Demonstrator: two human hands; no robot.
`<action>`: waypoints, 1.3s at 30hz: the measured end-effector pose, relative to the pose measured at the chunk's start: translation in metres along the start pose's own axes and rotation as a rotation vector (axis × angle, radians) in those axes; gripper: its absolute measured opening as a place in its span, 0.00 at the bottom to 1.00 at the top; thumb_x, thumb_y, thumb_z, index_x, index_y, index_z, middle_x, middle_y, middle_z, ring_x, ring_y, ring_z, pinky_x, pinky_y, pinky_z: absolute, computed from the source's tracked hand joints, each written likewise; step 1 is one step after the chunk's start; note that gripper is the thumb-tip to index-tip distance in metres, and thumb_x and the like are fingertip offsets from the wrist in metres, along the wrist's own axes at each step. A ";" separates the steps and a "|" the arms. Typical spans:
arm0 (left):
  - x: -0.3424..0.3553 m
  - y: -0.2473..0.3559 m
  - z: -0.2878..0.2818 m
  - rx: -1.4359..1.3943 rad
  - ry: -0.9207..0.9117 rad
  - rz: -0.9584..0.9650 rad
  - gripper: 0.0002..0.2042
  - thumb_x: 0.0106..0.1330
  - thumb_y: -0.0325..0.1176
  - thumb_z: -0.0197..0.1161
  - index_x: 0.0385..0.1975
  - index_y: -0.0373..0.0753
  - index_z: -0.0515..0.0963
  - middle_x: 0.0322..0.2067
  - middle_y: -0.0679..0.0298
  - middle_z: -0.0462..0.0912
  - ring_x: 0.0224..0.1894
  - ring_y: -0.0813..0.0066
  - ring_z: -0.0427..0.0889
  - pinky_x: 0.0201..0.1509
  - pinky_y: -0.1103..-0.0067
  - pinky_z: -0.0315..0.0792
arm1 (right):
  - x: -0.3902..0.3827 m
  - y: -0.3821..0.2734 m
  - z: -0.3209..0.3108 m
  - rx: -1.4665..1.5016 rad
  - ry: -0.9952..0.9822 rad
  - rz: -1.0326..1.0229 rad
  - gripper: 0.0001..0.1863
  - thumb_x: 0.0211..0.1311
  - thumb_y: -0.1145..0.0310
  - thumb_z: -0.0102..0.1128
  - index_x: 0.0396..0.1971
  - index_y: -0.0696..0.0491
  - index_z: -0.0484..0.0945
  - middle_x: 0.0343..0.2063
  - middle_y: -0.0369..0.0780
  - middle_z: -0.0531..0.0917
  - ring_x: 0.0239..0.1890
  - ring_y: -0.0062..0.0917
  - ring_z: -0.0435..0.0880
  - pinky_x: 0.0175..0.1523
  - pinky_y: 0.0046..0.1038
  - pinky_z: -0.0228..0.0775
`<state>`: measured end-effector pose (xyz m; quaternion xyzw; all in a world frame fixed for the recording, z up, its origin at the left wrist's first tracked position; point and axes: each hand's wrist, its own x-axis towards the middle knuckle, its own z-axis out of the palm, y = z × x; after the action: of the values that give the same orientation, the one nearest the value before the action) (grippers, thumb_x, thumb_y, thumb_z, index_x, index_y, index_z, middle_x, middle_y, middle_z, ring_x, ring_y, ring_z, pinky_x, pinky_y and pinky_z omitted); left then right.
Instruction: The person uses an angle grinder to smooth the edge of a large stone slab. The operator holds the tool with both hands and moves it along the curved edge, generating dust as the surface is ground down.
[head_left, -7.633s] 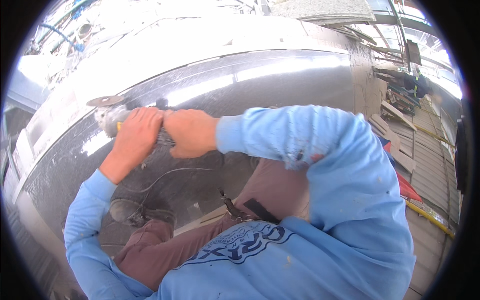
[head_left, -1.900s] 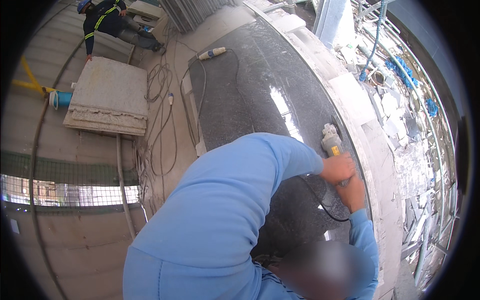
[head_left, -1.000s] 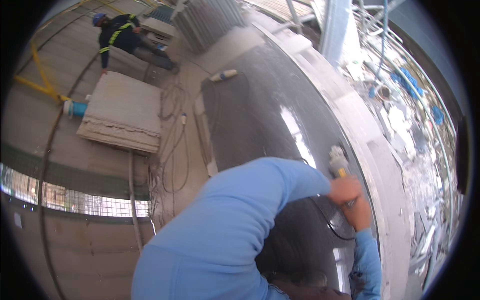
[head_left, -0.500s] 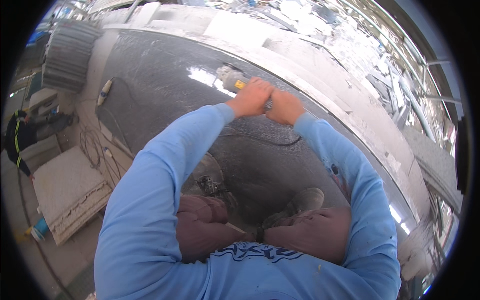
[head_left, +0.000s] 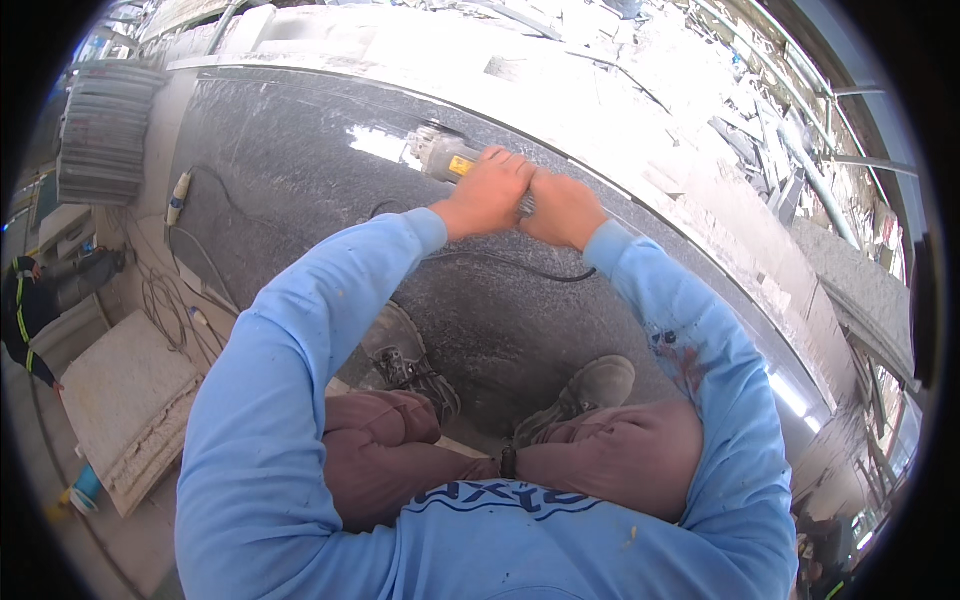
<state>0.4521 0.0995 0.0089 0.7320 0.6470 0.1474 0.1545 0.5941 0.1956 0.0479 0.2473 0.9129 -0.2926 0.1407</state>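
An angle grinder (head_left: 437,152), grey with a yellow label, lies low over a large dark stone slab (head_left: 290,150), its disc end close to the slab's far edge. Wrapped round the front of its body is my left hand (head_left: 489,193), closed. Just behind it, my right hand (head_left: 563,208) closes on the rear of the grinder. The two hands touch each other. A black power cord (head_left: 510,262) loops over the slab beneath my forearms. Whether the disc touches the stone is too small to tell.
My shoes (head_left: 590,392) rest on the slab. A cable connector (head_left: 179,198) lies at its left. White slabs and rubble (head_left: 600,100) line the far side. At left are stacked grey panels (head_left: 108,135), a pale stone block (head_left: 130,380), loose cables and another person (head_left: 50,300).
My hands and the grinder have shifted slightly to the left along the slab's far edge. The surroundings have also slid left in view as my head moved.
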 end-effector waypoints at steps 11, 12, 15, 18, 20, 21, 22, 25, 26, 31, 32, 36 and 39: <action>-0.006 -0.029 -0.003 0.016 -0.027 -0.019 0.32 0.41 0.32 0.78 0.50 0.34 0.74 0.43 0.55 0.78 0.51 0.54 0.76 0.62 0.63 0.66 | 0.029 -0.013 0.006 0.012 -0.075 0.041 0.22 0.49 0.65 0.73 0.43 0.60 0.81 0.43 0.49 0.86 0.46 0.42 0.87 0.52 0.39 0.81; -0.006 -0.028 -0.001 0.021 -0.028 -0.020 0.32 0.41 0.33 0.78 0.50 0.34 0.74 0.43 0.55 0.78 0.51 0.54 0.76 0.62 0.63 0.66 | 0.028 -0.012 0.006 0.004 -0.085 0.051 0.22 0.49 0.65 0.73 0.43 0.60 0.81 0.42 0.49 0.86 0.46 0.42 0.87 0.52 0.38 0.81; -0.005 -0.018 -0.004 0.025 -0.014 -0.008 0.33 0.40 0.33 0.79 0.50 0.35 0.74 0.43 0.55 0.78 0.51 0.55 0.76 0.62 0.63 0.65 | 0.019 -0.011 -0.001 -0.006 -0.093 0.024 0.22 0.49 0.65 0.73 0.43 0.60 0.80 0.42 0.49 0.86 0.44 0.41 0.88 0.50 0.38 0.82; -0.001 -0.002 -0.002 0.022 -0.003 0.012 0.33 0.39 0.33 0.79 0.49 0.36 0.74 0.42 0.56 0.78 0.50 0.55 0.77 0.62 0.63 0.65 | 0.002 -0.003 -0.004 -0.022 -0.060 0.009 0.22 0.49 0.64 0.74 0.43 0.60 0.80 0.41 0.49 0.86 0.43 0.41 0.88 0.49 0.38 0.82; 0.002 0.004 -0.002 0.011 -0.003 0.013 0.32 0.39 0.33 0.79 0.48 0.36 0.74 0.42 0.56 0.78 0.50 0.55 0.77 0.62 0.63 0.65 | -0.005 -0.002 -0.005 -0.029 -0.041 0.022 0.22 0.49 0.64 0.74 0.42 0.60 0.80 0.40 0.49 0.86 0.43 0.41 0.88 0.49 0.38 0.82; 0.002 0.007 -0.002 0.002 -0.005 0.008 0.32 0.39 0.32 0.79 0.48 0.36 0.74 0.42 0.56 0.78 0.49 0.55 0.77 0.62 0.63 0.65 | -0.007 -0.002 -0.005 -0.030 -0.039 0.033 0.21 0.49 0.64 0.75 0.41 0.59 0.80 0.40 0.49 0.86 0.43 0.42 0.88 0.49 0.38 0.82; 0.003 0.008 -0.001 -0.006 -0.008 0.004 0.31 0.40 0.32 0.78 0.48 0.36 0.74 0.42 0.56 0.78 0.49 0.55 0.77 0.62 0.63 0.65 | -0.007 -0.001 -0.006 -0.029 -0.034 0.044 0.21 0.49 0.64 0.75 0.40 0.59 0.81 0.40 0.49 0.86 0.43 0.42 0.88 0.49 0.39 0.82; 0.001 0.004 -0.001 -0.023 0.038 0.016 0.29 0.41 0.30 0.76 0.48 0.35 0.74 0.41 0.55 0.78 0.48 0.54 0.77 0.62 0.63 0.65 | -0.004 -0.003 -0.006 -0.010 -0.036 0.042 0.21 0.49 0.64 0.75 0.40 0.59 0.81 0.41 0.49 0.86 0.44 0.41 0.88 0.50 0.39 0.81; 0.000 0.001 0.000 -0.024 0.044 0.014 0.29 0.41 0.30 0.76 0.48 0.35 0.74 0.41 0.55 0.78 0.48 0.54 0.77 0.62 0.63 0.65 | -0.002 -0.004 -0.004 -0.006 -0.035 0.031 0.21 0.49 0.64 0.75 0.41 0.59 0.81 0.41 0.49 0.86 0.45 0.41 0.88 0.51 0.39 0.81; -0.005 -0.019 0.001 -0.015 0.048 0.022 0.28 0.42 0.29 0.75 0.47 0.35 0.74 0.41 0.55 0.78 0.49 0.53 0.76 0.63 0.62 0.64 | 0.018 -0.006 0.007 0.018 -0.049 0.001 0.21 0.50 0.65 0.74 0.42 0.59 0.81 0.42 0.49 0.86 0.47 0.41 0.87 0.53 0.39 0.80; -0.005 -0.022 0.000 -0.010 0.034 0.018 0.28 0.42 0.29 0.75 0.48 0.35 0.74 0.41 0.55 0.78 0.49 0.53 0.76 0.63 0.62 0.64 | 0.021 -0.007 0.007 0.024 -0.061 0.010 0.20 0.50 0.66 0.73 0.42 0.59 0.81 0.43 0.49 0.86 0.47 0.41 0.87 0.53 0.39 0.80; -0.007 -0.030 -0.001 0.013 0.002 0.008 0.29 0.42 0.30 0.76 0.48 0.35 0.74 0.42 0.55 0.78 0.49 0.54 0.76 0.63 0.61 0.64 | 0.025 -0.014 0.001 0.037 -0.084 0.027 0.19 0.51 0.67 0.72 0.42 0.59 0.81 0.43 0.48 0.86 0.48 0.41 0.87 0.53 0.38 0.81; -0.004 -0.024 -0.002 0.021 0.004 0.025 0.30 0.41 0.31 0.76 0.48 0.36 0.74 0.42 0.55 0.77 0.49 0.54 0.76 0.62 0.62 0.64 | 0.020 -0.011 0.000 0.021 -0.083 0.028 0.19 0.50 0.67 0.72 0.42 0.60 0.81 0.44 0.49 0.86 0.47 0.41 0.87 0.52 0.38 0.81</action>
<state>0.4293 0.0987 0.0004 0.7414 0.6395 0.1438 0.1438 0.5712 0.1955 0.0450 0.2492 0.8996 -0.3103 0.1800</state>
